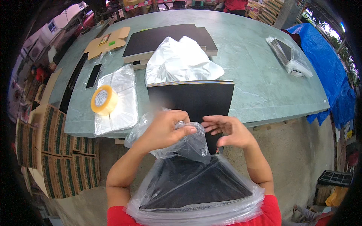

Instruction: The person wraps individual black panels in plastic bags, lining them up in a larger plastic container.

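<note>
My left hand is closed on a crumpled clear plastic bag, pinching it between thumb and fingers. To its right, my right hand is open, fingers curved and thumb apart, nothing in its grasp. Just beyond both hands, a black sheet or board lies over the table's near edge, its lower part partly hidden by the left hand and the bag. Against my body rests a black flat piece under clear plastic film, which gathers in folds along its near side.
On the green table are white plastic sheeting, stacked black boards, a tape roll on flat plastic bags, a black phone-like slab, opened cardboard and a bagged bundle. Cartons stand left; blue tarpaulin hangs right.
</note>
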